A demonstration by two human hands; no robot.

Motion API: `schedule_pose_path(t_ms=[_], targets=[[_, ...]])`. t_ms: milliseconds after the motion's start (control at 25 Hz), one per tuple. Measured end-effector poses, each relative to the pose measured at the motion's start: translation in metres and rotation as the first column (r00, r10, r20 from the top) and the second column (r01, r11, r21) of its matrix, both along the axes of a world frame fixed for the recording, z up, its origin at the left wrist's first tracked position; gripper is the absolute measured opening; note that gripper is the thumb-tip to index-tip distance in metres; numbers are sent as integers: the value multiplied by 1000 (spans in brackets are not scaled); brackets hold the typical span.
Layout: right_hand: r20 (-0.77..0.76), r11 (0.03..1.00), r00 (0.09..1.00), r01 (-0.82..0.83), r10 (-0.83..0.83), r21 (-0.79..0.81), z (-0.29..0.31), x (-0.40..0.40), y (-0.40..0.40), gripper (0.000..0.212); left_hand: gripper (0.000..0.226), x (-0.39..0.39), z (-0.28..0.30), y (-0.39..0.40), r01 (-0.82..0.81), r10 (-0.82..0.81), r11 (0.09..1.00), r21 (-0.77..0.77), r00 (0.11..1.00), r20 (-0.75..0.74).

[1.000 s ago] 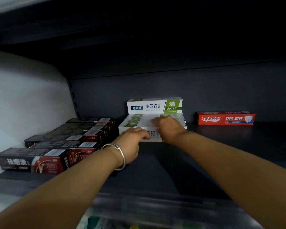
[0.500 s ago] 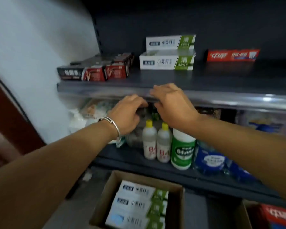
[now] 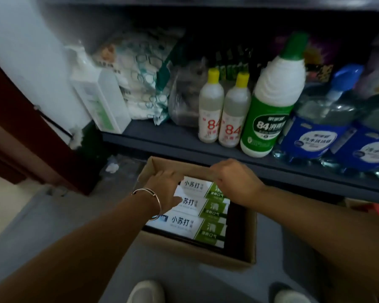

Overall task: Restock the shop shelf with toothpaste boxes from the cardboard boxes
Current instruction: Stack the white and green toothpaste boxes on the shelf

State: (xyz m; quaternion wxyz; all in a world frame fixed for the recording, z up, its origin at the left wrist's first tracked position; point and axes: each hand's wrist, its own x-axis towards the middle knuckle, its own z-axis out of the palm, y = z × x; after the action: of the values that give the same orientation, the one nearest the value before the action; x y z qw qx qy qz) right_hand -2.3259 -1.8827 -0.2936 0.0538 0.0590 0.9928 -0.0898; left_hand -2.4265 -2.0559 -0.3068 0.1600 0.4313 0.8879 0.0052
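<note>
Both hands were seen over an open cardboard box (image 3: 197, 250) on the floor below a shop shelf (image 3: 184, 145): the left hand (image 3: 165, 189), fingers loosely extended, rested on white-and-green toothpaste boxes (image 3: 190, 224) stacked inside, while the right hand (image 3: 234, 182) hovered just beside it, its grip impossible to make out.

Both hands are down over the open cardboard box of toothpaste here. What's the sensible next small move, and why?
Probably close both hands on the top toothpaste box and lift it out. The left hand and right hand hover over the far end of the cardboard box, one at each end of that toothpaste box, fingers loosely curved, and neither seems to hold anything yet.
</note>
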Motion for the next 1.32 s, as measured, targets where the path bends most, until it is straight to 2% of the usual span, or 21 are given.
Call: schedule_pose_path(t_ms=[120, 280, 360, 520, 600, 720, 840, 960, 1040, 1120, 1200, 1240, 1320], targets=[[104, 999, 994, 36, -32, -36, -36, -2, 6, 36, 75, 0, -42, 3, -106, 113, 990, -98, 992, 62], [206, 998, 977, 64, -59, -19, -57, 7, 15, 28, 93, -3, -68, 8, -292, 319, 929, -226, 943, 92], [240, 998, 969, 59, -53, -20, -64, 14, 17, 27, 90, 0, -73, 10, -337, 370, 908, -248, 923, 103], [349, 994, 932, 106, -97, -4, -69, 22, 13, 31, 75, 8, -73, 16, -330, 342, 915, -233, 940, 13], [408, 992, 905, 119, -120, 30, -70, 25, 5, 43, 75, 13, -74, 22, -306, 312, 924, -231, 950, -10], [478, 981, 860, 121, -180, 152, -79, 30, -7, 75, 75, 18, -76, 31, -278, 283, 934, -226, 959, -13], [467, 966, 862, 87, -195, 243, -92, 34, -15, 94, 75, 15, -73, 30, -260, 266, 931, -256, 964, -14], [401, 958, 901, 53, -168, 281, -95, 37, -18, 89, 69, 14, -70, 22, -238, 224, 938, -253, 971, -83], [360, 959, 920, 53, -155, 278, -91, 36, -16, 77, 60, 13, -66, 17, -183, 164, 968, -174, 979, -122], [345, 966, 933, 11, -103, 258, -81, 34, -13, 52, 46, 9, -58, 11, -37, 35, 999, -32, 998, -58], [341, 969, 939, -37, -49, 243, -64, 33, -11, 35, 24, 7, -44, 9, 131, -139, 986, 101, 987, 75], [339, 972, 940, -48, -33, 229, -52, 32, -10, 31, 16, 9, -36, 8, 202, -213, 974, 108, 970, 112], [332, 978, 943, -58, -13, 201, -29, 30, -9, 23, 18, 16, -26, 6, 318, -316, 948, 10, 938, 141]])
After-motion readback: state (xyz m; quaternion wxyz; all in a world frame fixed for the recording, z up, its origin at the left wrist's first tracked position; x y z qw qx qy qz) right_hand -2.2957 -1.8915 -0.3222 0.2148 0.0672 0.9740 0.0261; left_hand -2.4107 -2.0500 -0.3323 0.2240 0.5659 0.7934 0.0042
